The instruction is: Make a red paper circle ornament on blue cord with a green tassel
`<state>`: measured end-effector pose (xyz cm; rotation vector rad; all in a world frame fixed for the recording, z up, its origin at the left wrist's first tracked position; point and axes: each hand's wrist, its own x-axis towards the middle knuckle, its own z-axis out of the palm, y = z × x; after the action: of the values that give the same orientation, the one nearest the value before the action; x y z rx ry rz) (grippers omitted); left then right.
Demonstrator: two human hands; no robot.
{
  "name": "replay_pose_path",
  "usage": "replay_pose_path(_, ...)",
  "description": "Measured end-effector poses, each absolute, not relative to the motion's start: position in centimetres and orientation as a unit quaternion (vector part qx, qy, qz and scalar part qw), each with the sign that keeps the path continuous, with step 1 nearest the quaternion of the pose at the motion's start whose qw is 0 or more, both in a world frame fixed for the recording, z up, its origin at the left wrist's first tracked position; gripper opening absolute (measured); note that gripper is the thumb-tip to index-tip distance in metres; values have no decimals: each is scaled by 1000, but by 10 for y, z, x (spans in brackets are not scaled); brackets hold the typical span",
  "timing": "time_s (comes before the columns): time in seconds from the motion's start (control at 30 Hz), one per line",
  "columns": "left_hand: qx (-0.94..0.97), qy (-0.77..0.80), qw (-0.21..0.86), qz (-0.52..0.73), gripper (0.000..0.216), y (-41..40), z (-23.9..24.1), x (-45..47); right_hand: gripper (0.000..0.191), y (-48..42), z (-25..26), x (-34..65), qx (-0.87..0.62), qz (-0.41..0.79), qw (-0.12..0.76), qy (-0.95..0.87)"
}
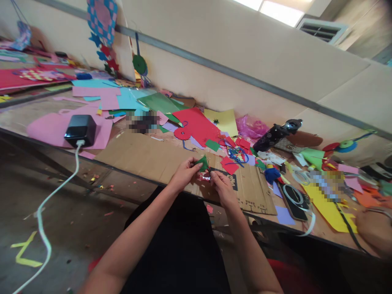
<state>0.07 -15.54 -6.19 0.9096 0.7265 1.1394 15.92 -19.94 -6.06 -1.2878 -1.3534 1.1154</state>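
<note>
My left hand pinches a small piece of green paper above a sheet of brown cardboard at the table's near edge. My right hand is closed beside it, fingers curled round a small shiny tool, perhaps scissors, whose tip meets the green piece. Both forearms reach up from my lap, which is covered in black cloth.
Coloured paper sheets and scraps cover the table: pink, red, yellow. A black box with a white cable sits at the left. A phone and a dark bottle lie to the right. Another person's arm is at far right.
</note>
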Motion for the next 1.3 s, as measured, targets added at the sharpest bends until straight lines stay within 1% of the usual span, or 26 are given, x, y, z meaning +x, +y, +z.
replay_pose_path(0.23, 386, 328, 692, 515, 45, -154, -66, 2, 51, -199, -61, 159, -522, 456, 471, -547)
replay_pose_path(0.57, 386, 308, 701, 515, 36, -156, -64, 1, 50, -197, -64, 160, -526, 439, 474, -554)
replay_pose_path(0.73, 382, 320, 697, 515, 38, -156, -64, 1, 50, -198, -61, 160, -528, 448, 470, -547)
replay_pose_path(0.97, 388, 333, 665, 544, 42, -153, -69, 2, 50, -200, -49, 160, -526, 488, 461, -523)
replay_pose_path(1.3, 400, 340, 660, 538, 37, -154, -69, 3, 48, -199, -47, 162, -517, 496, 455, -529)
